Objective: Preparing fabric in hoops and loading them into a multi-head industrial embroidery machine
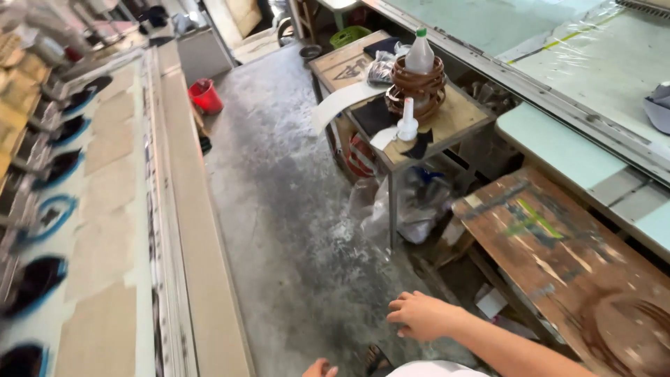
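I look down and see my right hand low over the grey floor. Its fingers are bent loosely and hold nothing. It touches nothing I can see. Just beside it, to the right, is a worn wooden bench with paint marks on top. My arm reaches in from the bottom right corner.

My left hand only peeks in at the bottom edge. I see just a bit of it, so I cannot tell if it is closed or loose. Right by it is a dark sandal on the floor.

Well away, up ahead, stands a small table. On it is a clear bottle with a green cap, sitting inside a pile of brown rings. A little white bottle stands in front of the pile. A white strip hangs over the table's side.

A red bucket sits on the floor farther off. On my left is a long machine with tan sheets and dark pieces ringed in blue. On my right is a big pale green table.
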